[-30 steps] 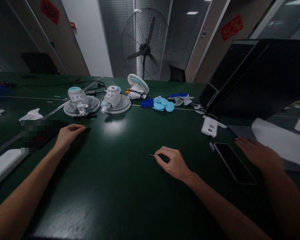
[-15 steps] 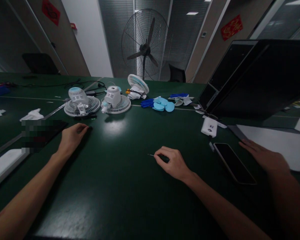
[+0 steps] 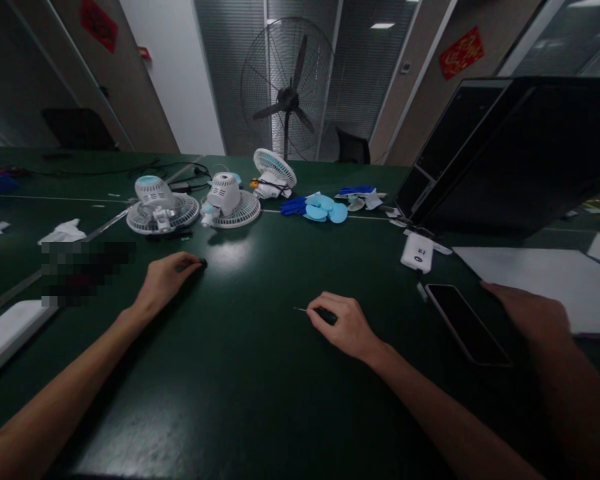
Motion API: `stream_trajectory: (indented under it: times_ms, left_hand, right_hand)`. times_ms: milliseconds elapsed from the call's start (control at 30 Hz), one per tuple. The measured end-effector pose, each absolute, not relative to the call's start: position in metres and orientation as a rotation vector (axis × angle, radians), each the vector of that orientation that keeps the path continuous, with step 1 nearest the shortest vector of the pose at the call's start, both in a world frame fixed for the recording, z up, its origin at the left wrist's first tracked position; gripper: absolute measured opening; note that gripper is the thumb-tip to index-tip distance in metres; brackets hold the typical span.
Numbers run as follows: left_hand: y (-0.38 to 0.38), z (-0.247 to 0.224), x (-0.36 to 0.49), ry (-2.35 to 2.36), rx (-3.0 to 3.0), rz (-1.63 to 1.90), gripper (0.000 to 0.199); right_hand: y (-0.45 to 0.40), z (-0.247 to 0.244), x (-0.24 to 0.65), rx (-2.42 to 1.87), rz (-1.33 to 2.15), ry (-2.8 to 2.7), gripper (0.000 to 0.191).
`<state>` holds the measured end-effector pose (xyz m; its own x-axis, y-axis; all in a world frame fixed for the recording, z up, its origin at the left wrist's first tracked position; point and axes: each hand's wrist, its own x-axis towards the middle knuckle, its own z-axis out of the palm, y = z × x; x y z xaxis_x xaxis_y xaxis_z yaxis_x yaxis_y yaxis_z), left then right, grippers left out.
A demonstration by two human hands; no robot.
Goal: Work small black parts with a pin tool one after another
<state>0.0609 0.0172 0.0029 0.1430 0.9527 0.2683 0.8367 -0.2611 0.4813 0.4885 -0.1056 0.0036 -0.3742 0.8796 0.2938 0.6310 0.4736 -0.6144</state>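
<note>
My left hand point(image 3: 169, 280) is closed at the left of the dark green table, pinching a small black piece point(image 3: 203, 264) whose kind I cannot make out. In my right hand point(image 3: 341, 325), near the middle, is a small screwdriver point(image 3: 301, 309); its thin metal shaft points left and its dark handle is mostly hidden by the fingers. Beyond my left hand, two white desk fans point(image 3: 163, 207) point(image 3: 233, 205) lie with their grilles down. A third small fan point(image 3: 274, 173) sits farther back, tilted.
Light blue fan blades point(image 3: 326, 208) lie beside blue gloves point(image 3: 293, 206). On the right are a white device point(image 3: 419, 253), a phone point(image 3: 467, 325) and a large black monitor point(image 3: 525, 160). Another person's hand point(image 3: 535, 313) rests by white paper point(image 3: 535, 273). A white box point(image 3: 13, 333) is at left.
My left hand has moved right, bringing the small black piece into clearer view. My right hand holds the screwdriver almost still. The other person's hand and the paper have shifted slightly.
</note>
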Motion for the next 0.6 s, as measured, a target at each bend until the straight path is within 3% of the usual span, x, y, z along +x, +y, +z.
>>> stream_trajectory:
  times_ms: [333, 600]
  left_hand:
    - [-0.048, -0.001, 0.221, 1.026, 2.108, 0.673, 0.021]
    - [-0.055, -0.004, 0.240, 0.941, 2.093, 0.697, 0.035]
  right_hand:
    - [-0.106, 0.006, 0.488, -1.246, 0.501, -2.154, 0.013]
    - [-0.104, 0.003, 0.492, -1.272, 0.413, -2.192, 0.012]
